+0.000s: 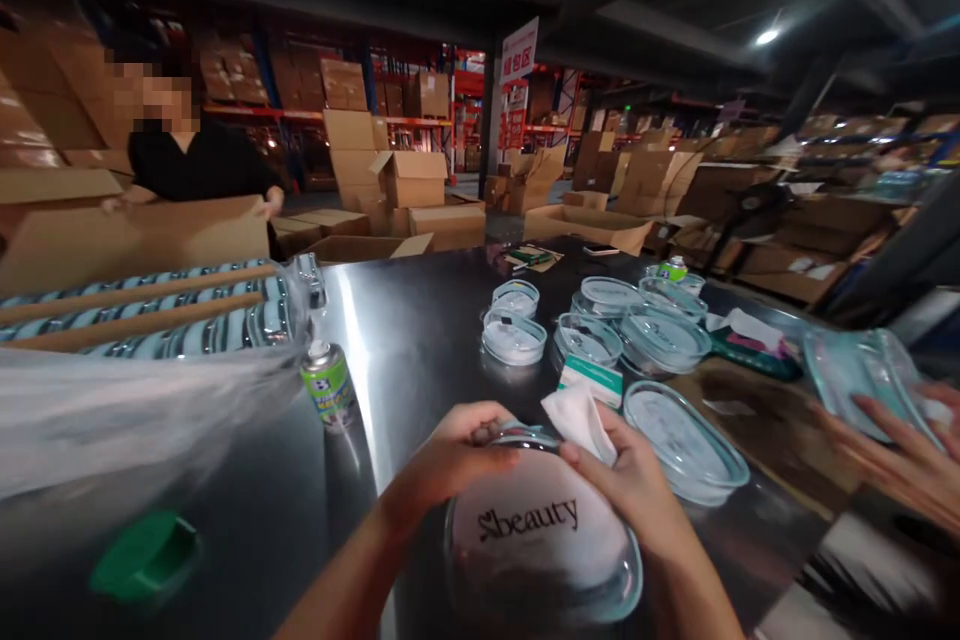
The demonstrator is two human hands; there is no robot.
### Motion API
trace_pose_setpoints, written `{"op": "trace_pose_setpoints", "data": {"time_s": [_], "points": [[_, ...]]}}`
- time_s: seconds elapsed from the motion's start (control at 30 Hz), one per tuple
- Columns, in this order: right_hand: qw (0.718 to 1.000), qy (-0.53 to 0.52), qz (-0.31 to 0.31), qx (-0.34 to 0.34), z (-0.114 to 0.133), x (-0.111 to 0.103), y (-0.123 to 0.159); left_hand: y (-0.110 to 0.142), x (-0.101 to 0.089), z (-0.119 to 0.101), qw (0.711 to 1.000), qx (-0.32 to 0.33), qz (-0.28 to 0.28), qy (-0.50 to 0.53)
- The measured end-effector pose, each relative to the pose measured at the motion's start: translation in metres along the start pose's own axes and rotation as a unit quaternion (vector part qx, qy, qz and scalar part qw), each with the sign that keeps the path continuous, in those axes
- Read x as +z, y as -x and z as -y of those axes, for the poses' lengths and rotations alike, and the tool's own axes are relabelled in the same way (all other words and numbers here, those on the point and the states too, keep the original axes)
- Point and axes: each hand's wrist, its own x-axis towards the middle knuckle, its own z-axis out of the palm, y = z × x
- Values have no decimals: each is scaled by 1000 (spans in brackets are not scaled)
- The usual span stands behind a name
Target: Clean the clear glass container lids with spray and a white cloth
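A clear oval container point(540, 560) with a pale blue rim and "beauty" lettering on it is tilted up in front of me. My left hand point(469, 450) grips its far edge, thumb on the lettered face and fingers behind. At the far right edge, my right hand point(630, 475) is closed on a white cloth or wipe point(581, 420), its thumb touching the container. Just beyond the hands lies a green and white box point(591, 382). To the right of it rests another oval container point(686, 440).
Several round and oval containers point(664, 338) stand farther back. A spray can point(328, 387) and a green object point(146, 555) are on the left, by wrapped rows of stock point(187, 320). A co-worker's hands point(900, 430) hold containers at right; another person point(199, 160) stands behind cartons.
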Motion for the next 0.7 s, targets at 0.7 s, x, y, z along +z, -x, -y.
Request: {"op": "trace_pose_setpoints", "data": {"time_s": [0.7], "points": [[972,-101,-94,190,-67,-16,78,-34,35,68,948,-79,157,-267]]}}
